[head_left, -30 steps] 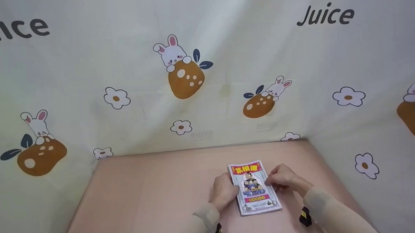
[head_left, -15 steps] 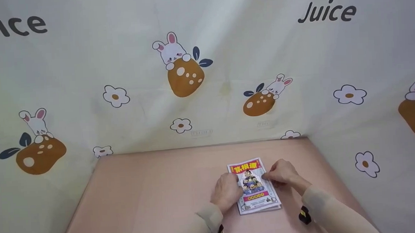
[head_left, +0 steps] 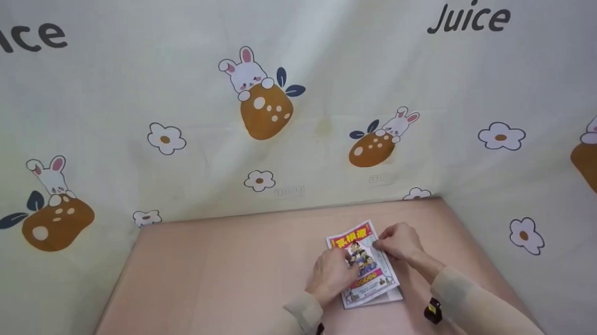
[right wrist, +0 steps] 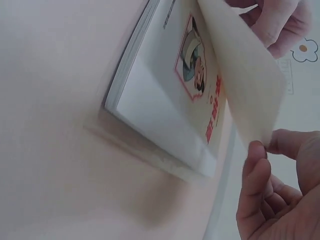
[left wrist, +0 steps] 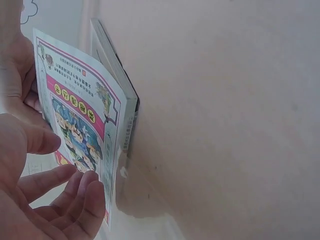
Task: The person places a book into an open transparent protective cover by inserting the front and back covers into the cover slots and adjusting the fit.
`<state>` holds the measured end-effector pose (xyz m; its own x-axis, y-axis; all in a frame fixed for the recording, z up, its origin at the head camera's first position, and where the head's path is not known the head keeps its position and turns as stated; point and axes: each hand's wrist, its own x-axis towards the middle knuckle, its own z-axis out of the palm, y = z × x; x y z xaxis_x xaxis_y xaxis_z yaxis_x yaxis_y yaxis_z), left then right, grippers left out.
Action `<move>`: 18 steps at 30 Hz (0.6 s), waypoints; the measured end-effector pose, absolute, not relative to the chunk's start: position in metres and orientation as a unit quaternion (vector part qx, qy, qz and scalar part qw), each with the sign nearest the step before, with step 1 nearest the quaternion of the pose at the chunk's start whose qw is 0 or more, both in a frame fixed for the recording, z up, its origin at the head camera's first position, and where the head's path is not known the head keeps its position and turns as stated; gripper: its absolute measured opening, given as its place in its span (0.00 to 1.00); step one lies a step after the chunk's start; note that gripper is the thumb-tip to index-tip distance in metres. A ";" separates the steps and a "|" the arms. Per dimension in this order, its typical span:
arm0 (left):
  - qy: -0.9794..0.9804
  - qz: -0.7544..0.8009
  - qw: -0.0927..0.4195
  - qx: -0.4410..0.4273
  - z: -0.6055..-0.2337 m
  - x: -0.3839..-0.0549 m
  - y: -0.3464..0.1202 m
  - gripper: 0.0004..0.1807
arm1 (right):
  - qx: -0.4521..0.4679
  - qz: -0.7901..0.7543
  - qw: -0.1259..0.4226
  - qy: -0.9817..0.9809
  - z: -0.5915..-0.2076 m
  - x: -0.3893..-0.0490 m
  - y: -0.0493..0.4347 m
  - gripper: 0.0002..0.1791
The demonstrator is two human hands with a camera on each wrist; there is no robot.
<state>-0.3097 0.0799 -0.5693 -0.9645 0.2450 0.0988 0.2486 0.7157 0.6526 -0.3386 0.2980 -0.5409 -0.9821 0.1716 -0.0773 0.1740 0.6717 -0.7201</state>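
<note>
On the left, the left hand (head_left: pixel 333 274) is by the front of a thin paper book with a white, red and pink cartoon cover (head_left: pixel 369 266). It seems to be there to steady or guide the loose cover, because a lifted sheet bends and wobbles easily. Its grip is loose: the thumb and fingers are spread apart, a little bent, and not pinching anything. I can't tell how hard they touch the cover, if at all. The left arm, in a beige cloth sleeve (head_left: pixel 291 323), comes up from the bottom.

In the middle, the book lies on a flat pink table (head_left: pixel 217 279). The spine is on the left, so the cover can swing up from the right. It stands up at a slant, and a white inside page (right wrist: pixel 150 90) with a little drawing and red letters shows below.

On the right, the right hand (head_left: pixel 402 242) has the cover's free edge in its grip, squeezed near a corner between thumb and finger. That pinch most likely keeps the cover up off the pages, since thin paper would flop back. The other fingers curl in, and the wrist leans in from the right.
</note>
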 end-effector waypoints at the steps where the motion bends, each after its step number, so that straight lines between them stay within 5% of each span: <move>1: -0.925 -0.356 0.001 -0.133 -0.569 -0.310 0.079 0.10 | 0.092 -0.401 -0.008 0.911 -0.540 -0.338 0.297 0.07; 18: -0.888 -0.444 -0.038 -0.114 -0.538 -0.311 0.087 0.29 | 0.083 -0.533 -0.055 0.840 -0.519 -0.327 0.259 0.15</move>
